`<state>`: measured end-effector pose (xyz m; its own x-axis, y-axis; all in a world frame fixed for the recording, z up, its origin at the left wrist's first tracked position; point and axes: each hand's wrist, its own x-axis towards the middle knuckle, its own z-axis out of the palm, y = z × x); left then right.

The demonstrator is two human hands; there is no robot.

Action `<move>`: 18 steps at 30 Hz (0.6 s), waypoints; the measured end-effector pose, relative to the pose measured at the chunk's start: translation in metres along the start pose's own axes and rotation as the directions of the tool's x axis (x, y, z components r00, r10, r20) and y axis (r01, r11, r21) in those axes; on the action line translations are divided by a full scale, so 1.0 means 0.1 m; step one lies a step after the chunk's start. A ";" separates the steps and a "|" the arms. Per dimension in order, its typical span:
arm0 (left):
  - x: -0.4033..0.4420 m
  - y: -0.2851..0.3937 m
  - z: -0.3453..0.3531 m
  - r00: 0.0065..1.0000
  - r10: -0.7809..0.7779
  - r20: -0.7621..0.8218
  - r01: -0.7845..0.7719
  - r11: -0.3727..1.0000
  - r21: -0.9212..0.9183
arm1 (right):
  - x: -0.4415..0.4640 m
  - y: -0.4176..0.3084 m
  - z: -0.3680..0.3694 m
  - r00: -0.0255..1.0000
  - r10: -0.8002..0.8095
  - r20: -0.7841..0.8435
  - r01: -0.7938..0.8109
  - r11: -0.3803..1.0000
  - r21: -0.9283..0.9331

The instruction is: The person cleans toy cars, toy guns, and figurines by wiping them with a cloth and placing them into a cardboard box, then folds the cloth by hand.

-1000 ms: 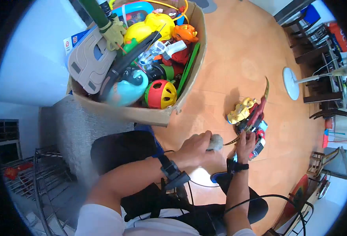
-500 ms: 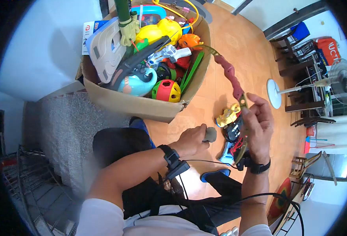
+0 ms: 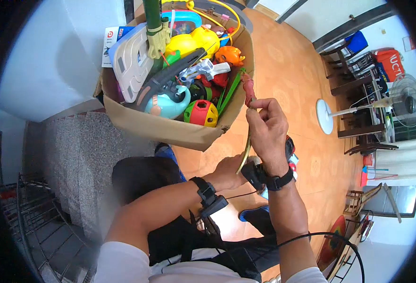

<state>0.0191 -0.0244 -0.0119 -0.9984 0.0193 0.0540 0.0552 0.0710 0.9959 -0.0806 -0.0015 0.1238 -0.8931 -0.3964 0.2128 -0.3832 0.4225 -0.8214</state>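
Observation:
My right hand [image 3: 269,127] is closed on a toy bow [image 3: 249,90] with a red grip and olive, curved limbs. The bow's upper end reaches the right rim of the cardboard box [image 3: 156,127], and its lower limb hangs in front of my left hand [image 3: 229,172]. That left hand is closed near my lap; the grey thing it held earlier is mostly hidden now. Inside the box lie a red, green and yellow ball [image 3: 201,113], a light blue elephant-like toy [image 3: 170,104], a yellow toy [image 3: 191,45] and an orange toy [image 3: 230,55].
Partly hidden toys [image 3: 290,153] lie on the tiled floor behind my right wrist. A standing fan [image 3: 325,116] and dark chairs are at the right. Stone steps [image 3: 90,155] and a metal railing [image 3: 38,226] are at the left. A black cable crosses my right forearm.
My right hand lifted the bow from the floor toys and carried it up and left to the box's edge. My left hand stayed low, and its grey object has become mostly hidden.

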 end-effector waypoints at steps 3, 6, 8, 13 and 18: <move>0.09 -0.09 0.07 0.981 -0.183 0.060 0.158 0.942 0.296 | 0.12 0.11 0.09 0.994 -0.098 -0.052 0.091 0.988 -0.124; 0.10 0.11 -0.08 0.929 -0.294 0.225 0.192 0.903 0.385 | 0.35 0.34 0.27 0.981 -0.184 -0.055 0.175 0.976 -0.130; 0.07 0.22 -0.13 0.941 -0.277 0.196 0.178 0.894 0.411 | 0.49 0.34 0.38 0.974 -0.222 -0.047 0.208 0.958 -0.197; 0.09 0.10 -0.07 0.956 -0.263 0.126 0.206 0.914 0.349 | 0.73 0.38 0.69 0.957 -0.290 -0.005 0.271 0.901 -0.338; 0.11 -0.06 -0.02 0.969 -0.218 0.114 0.173 0.933 0.315 | 0.74 0.40 0.82 0.964 -0.261 0.059 0.261 0.868 -0.423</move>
<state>0.0073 -0.0269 -0.0169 -0.9779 0.1174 -0.1729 -0.1159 0.3839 0.9161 -0.1429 -0.0813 0.0633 -0.7466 -0.5404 0.3880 -0.6653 0.6079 -0.4334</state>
